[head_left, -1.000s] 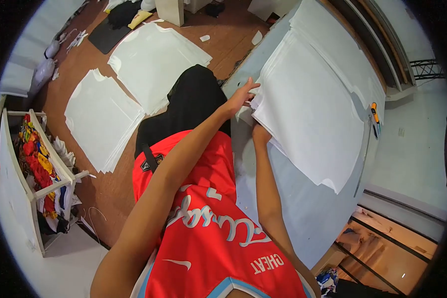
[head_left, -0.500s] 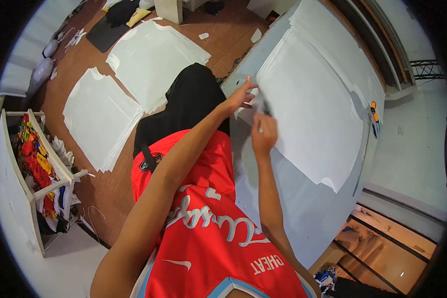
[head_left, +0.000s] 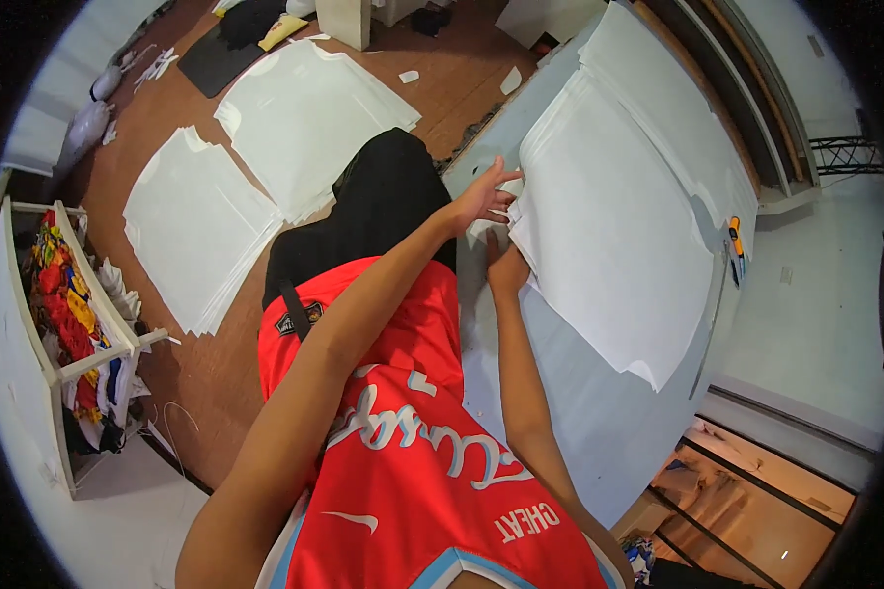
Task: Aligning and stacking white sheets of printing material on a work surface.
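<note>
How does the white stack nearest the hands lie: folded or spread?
Spread: the white stack shows its broad outline on the table.

- Left upper arm, bare (head_left: pixel 255 471): enters at the lower edge of view, angled upward and to the right.
- Left forearm, bare (head_left: pixel 393 275): continues on the same diagonal; elbow slightly bent.
- Left wrist (head_left: pixel 450 218): nearly straight, at the left edge of the pale blue table (head_left: pixel 584 417).
- Left hand, bare (head_left: pixel 479 203): just inside that edge; fingers extended and parted.
- Right forearm, bare (head_left: pixel 524 353): near vertical in view, above the table surface; elbow bent.
- Right hand, bare (head_left: pixel 507 265): below the left hand, near the same edge; fingers partly hidden, grip indeterminate.
</note>
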Demonstrator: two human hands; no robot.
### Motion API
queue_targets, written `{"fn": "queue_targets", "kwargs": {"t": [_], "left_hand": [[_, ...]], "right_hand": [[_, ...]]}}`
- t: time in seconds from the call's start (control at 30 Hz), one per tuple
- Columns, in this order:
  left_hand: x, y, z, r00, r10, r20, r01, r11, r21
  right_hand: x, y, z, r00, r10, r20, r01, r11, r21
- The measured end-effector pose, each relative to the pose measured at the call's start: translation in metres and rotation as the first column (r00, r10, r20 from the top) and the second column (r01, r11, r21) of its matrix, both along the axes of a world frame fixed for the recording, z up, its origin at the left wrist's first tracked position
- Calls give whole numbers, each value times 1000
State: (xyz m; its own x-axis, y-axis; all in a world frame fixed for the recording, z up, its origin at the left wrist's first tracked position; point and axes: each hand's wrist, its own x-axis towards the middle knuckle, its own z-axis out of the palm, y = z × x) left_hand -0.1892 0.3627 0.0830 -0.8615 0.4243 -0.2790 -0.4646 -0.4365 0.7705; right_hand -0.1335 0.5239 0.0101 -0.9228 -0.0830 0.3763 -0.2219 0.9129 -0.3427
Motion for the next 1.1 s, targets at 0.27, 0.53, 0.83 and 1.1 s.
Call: {"fn": "queue_targets", "kwargs": {"t": [0.27,0.53,0.83,1.1], "left_hand": [[0,3,-9,972,150,-178,-193,948,-252],[4,9,-4,987,161,6,-152,945,-289],[-3,11,-20,933,344,104,-309,916,-254],[-5,10,-20,984,164,68,-128,920,-370]], "right_hand": [[-11,5,16,984,-176,11,173,951,-258],[-16,19,17,950,-108,293,169,967,-190],[-13,16,-8,996,-82,43,90,971,-221],[-18,21,23,992,-47,117,99,869,-485]]}}
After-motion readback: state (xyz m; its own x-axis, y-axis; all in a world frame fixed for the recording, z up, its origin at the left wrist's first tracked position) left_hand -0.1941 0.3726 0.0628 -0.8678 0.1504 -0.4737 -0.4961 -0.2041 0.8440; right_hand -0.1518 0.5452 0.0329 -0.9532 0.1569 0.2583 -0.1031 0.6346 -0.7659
